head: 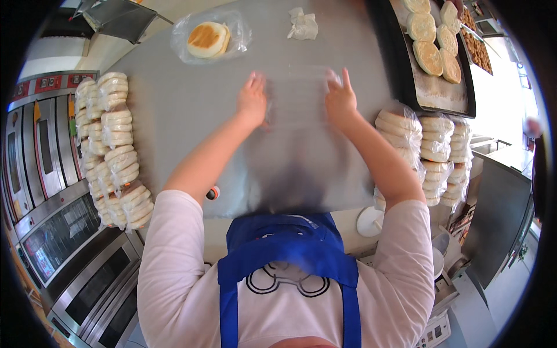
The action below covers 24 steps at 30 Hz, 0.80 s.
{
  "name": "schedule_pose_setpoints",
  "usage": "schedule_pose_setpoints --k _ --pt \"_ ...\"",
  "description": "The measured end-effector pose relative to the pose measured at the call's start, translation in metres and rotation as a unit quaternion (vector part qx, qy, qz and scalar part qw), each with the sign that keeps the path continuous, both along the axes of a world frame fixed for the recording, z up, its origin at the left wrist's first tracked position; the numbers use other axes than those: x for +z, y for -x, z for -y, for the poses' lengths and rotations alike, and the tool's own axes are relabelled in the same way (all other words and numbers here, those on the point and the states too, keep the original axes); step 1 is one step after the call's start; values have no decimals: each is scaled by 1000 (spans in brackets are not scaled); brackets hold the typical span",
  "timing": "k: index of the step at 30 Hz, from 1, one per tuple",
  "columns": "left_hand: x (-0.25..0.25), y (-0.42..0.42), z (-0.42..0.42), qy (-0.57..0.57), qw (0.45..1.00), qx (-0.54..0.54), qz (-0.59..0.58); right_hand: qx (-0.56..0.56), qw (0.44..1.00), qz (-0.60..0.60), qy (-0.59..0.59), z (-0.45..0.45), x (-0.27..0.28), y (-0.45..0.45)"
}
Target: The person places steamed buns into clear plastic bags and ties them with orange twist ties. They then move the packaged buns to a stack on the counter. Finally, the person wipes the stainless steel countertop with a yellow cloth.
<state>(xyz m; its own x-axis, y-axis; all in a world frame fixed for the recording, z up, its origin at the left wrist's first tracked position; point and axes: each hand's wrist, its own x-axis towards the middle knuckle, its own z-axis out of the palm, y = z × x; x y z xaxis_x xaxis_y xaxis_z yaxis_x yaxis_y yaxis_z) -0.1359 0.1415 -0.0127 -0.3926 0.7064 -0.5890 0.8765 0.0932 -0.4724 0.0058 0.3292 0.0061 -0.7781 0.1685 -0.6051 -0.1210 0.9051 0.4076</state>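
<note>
A clear plastic bag (296,98), blurred by motion and hard to make out, stretches between my two hands above the steel table (191,130). My left hand (252,99) holds its left side. At its right side is my right hand (341,99), gripping the bag with one finger pointing straight out. Beyond my left hand, a round flat bread (209,40) with a browned top lies on another clear plastic bag (240,32). A crumpled white piece (303,24), perhaps plastic or paper, rests at the far side.
Bagged stacks of bread line the left (116,126) and right (436,139) table edges. A dark baking tray (439,98) holds several flat breads (428,58) at far right. An orange-and-black round item (213,192) lies near my left arm. Ovens (56,143) stand left.
</note>
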Motion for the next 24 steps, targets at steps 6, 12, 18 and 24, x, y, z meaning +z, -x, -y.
schedule_pose_setpoints --k 6,12,18,24 --pt "39 30 -81 21 997 72 16 -12 999 -16 -25 -68 -15 58" --pt "16 26 -90 -71 993 99 3 15 997 -72 -25 -75 -31 67" --pt "14 7 -60 -422 869 -36 256 -10 928 -333 167 -60 -10 55" --pt "18 -20 115 -493 834 21 245 -143 748 -586 275 5 -11 -69"
